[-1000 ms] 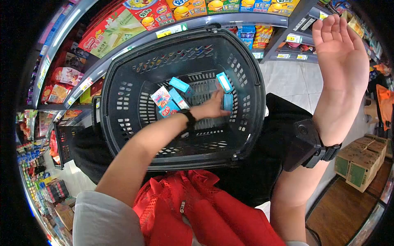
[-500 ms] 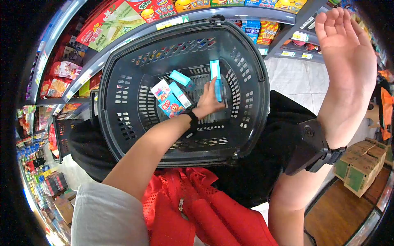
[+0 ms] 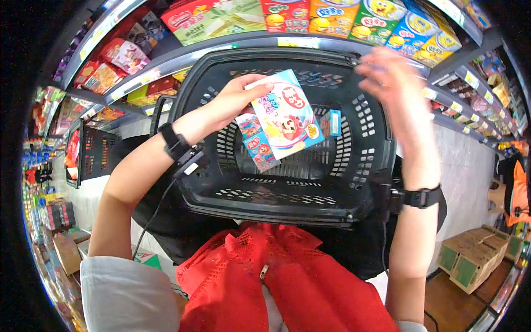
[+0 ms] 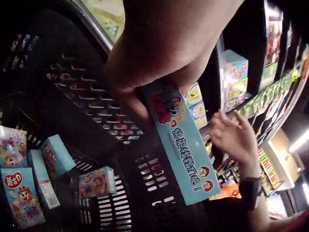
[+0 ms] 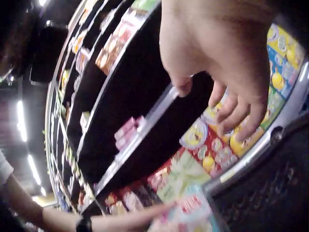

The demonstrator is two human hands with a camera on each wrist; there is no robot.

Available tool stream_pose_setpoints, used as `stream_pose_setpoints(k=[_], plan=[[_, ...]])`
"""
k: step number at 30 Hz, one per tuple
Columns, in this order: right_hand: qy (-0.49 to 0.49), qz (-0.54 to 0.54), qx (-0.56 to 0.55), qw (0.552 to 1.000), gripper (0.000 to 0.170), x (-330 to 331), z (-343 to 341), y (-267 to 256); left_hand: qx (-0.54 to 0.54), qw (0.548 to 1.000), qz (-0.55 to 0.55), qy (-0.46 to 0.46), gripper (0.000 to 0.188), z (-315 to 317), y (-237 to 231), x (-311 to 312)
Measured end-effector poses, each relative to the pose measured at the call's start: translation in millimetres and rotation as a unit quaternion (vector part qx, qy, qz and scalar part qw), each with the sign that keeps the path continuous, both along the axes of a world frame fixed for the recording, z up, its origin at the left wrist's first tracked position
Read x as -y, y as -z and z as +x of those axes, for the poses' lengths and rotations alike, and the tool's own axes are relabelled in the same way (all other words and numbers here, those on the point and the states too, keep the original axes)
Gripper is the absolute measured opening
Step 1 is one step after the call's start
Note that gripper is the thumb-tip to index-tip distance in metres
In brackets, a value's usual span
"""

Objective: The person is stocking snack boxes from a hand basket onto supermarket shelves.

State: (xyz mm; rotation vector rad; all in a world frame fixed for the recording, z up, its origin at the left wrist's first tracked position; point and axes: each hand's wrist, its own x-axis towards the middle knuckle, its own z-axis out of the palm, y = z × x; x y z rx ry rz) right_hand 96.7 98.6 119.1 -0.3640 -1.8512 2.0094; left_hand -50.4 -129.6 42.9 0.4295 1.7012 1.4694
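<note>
My left hand [image 3: 235, 100] grips a light blue and white box [image 3: 285, 116] by its upper left corner, thumb on its front, above the black basket [image 3: 265, 207]. The left wrist view shows the narrow blue side of that box [image 4: 186, 150] below the hand [image 4: 154, 58]. Under it in the basket lie several small blue boxes, one [image 3: 261, 152] at the left and one [image 3: 334, 123] at the right. My right hand [image 3: 390, 74], blurred, is raised over the basket's right rim; in the right wrist view the hand [image 5: 217, 63] holds nothing, its fingers loosely bent.
Boxed snacks [image 3: 332, 16] line the shelf behind the basket, with bagged snacks [image 3: 124, 55] at the left. Another basket [image 3: 99, 149] stands on the floor at the left. Cardboard boxes [image 3: 473, 257] are at the lower right, and more shelves run along the right.
My left hand has come up from the basket's inside and now grips a larger box. My right hand has moved left, towards the basket's rim. The view has shifted.
</note>
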Motion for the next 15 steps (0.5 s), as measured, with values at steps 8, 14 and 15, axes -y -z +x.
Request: stream_pose_setpoints(k=[8, 14, 15], plan=[[-0.013, 0.348, 0.182, 0.92, 0.053, 109.5, -28.2, 51.2, 0.098, 0.976, 0.118, -0.155, 0.068, 20.0, 10.2, 34.0], [-0.153, 0.538, -0.05, 0.827, 0.039, 136.5, -20.6, 57.0, 0.14, 0.952, 0.246, -0.113, 0.033, 8.8, -1.7, 43.0], [-0.127, 0.542, -0.056, 0.829, 0.03, 127.5, -27.1, 66.1, 0.096, 0.951, 0.25, -0.154, 0.029, -1.8, 1.9, 46.3]])
